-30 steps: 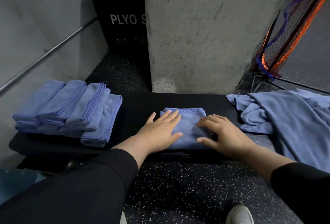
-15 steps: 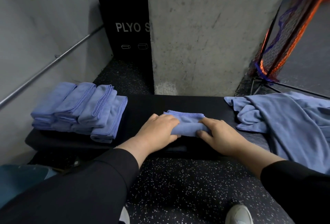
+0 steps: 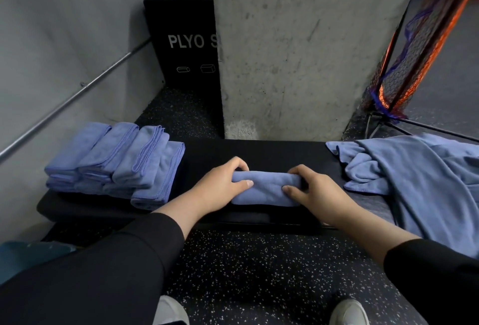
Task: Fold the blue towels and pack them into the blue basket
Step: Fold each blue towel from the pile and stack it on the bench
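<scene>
A: Where do we stand with the folded towel (image 3: 264,190)?

B: It lies at the near middle of the black bench (image 3: 259,151), a narrow soft bundle. Our left hand (image 3: 220,187) grips its left end, fingers curled over the far edge and thumb on the near face; our right hand (image 3: 313,190) clamps the right end the same way. So each grip is closed on the towel.

A: How will it handle?

B: We judge it light, limp and a little springy, likely microfibre. The layers will want to slide apart or flop open if we lift by one end only. Better to keep both ends pinched through all layers, or slip one hand beneath the middle.

A: And the rest?

B: The stack of folded towels (image 3: 114,164) sits at the left end of the bench, well apart from our hands. The unfolded towels (image 3: 420,171) lie heaped at the right. A bluish shape at the near left might be the basket; we cannot tell.

A: Then this one probably joins the stack, held flat.
</scene>
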{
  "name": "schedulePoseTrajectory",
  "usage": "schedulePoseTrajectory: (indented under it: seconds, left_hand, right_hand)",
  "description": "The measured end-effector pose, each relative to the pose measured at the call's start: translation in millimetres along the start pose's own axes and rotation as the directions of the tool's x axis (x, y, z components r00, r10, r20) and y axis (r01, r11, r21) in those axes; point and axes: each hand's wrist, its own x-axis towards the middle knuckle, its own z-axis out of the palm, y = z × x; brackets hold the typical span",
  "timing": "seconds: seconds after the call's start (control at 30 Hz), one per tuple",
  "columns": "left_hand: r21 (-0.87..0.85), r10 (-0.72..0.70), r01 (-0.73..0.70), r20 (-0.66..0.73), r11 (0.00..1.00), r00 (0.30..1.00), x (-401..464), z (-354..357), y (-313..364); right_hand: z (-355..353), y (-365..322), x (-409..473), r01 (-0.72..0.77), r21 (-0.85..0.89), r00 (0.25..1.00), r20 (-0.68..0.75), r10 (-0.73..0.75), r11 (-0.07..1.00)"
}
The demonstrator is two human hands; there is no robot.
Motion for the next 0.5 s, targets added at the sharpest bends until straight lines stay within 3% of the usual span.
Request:
schedulePoseTrajectory:
  seconds: [0.07, 0.17, 0.27, 0.37, 0.5]
  left_hand:
    - [0.071, 0.025, -0.024, -0.01, 0.997, 1.0, 6, 2, -1]
    - [0.375, 0.183, -0.148, -0.059, 0.915, 0.981, 18, 6, -4]
    - [0.508, 0.285, -0.263, 0.035, 0.82, 0.958, 24, 10, -8]
    - [0.502, 0.185, -0.245, 0.166, 0.83, 0.968, 21, 11, -12]
    - [0.59, 0.094, -0.218, 0.233, 0.777, 0.968, 13, 13, -16]
  right_hand:
    - [5, 2, 5, 0.052, -0.019, 0.998, -0.046, -0.053, 0.998]
    - [16, 12, 15, 0.24, -0.214, 0.953, -0.134, -0.271, 0.947]
    - [21, 20, 21, 0.333, -0.374, 0.907, -0.123, -0.402, 0.866]
    - [19, 28, 19, 0.329, -0.332, 0.938, 0.008, -0.346, 0.884]
    - [12, 37, 16, 0.286, -0.298, 0.952, 0.199, -0.234, 0.911]
